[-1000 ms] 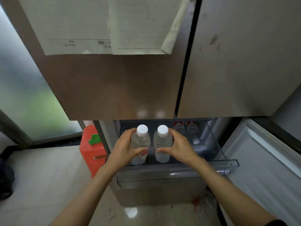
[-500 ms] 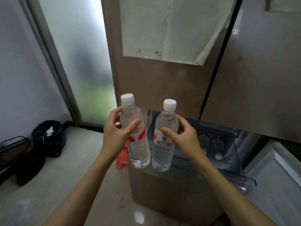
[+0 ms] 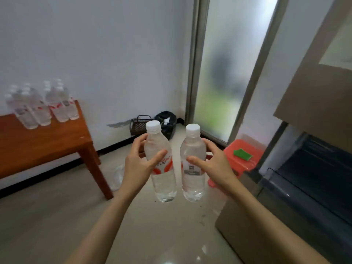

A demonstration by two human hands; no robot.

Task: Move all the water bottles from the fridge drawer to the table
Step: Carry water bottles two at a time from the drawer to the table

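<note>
My left hand (image 3: pixel 140 164) grips a clear water bottle (image 3: pixel 162 180) with a white cap and a red-and-white label, held upright in mid-air. My right hand (image 3: pixel 212 166) grips a second clear water bottle (image 3: pixel 193 162) with a white cap and a grey label, also upright, close beside the first. Both hang over the floor. At the far left stands a brown wooden table (image 3: pixel 42 143) with several water bottles (image 3: pixel 43 105) grouped on its back part. The open fridge drawer (image 3: pixel 312 174) shows at the right edge, dark inside.
A red plastic stool (image 3: pixel 245 155) with a green item on it stands beside the fridge (image 3: pixel 316 96). A black bin (image 3: pixel 165 121) and a dark wire basket (image 3: pixel 139 124) sit in the corner by the frosted glass door (image 3: pixel 226 73). Pale tiled floor lies between me and the table.
Both bottles were lifted out of the fridge drawer. My view has swung left, away from the fridge, bringing the table into sight, with both hands still holding the bottles in front of me.
</note>
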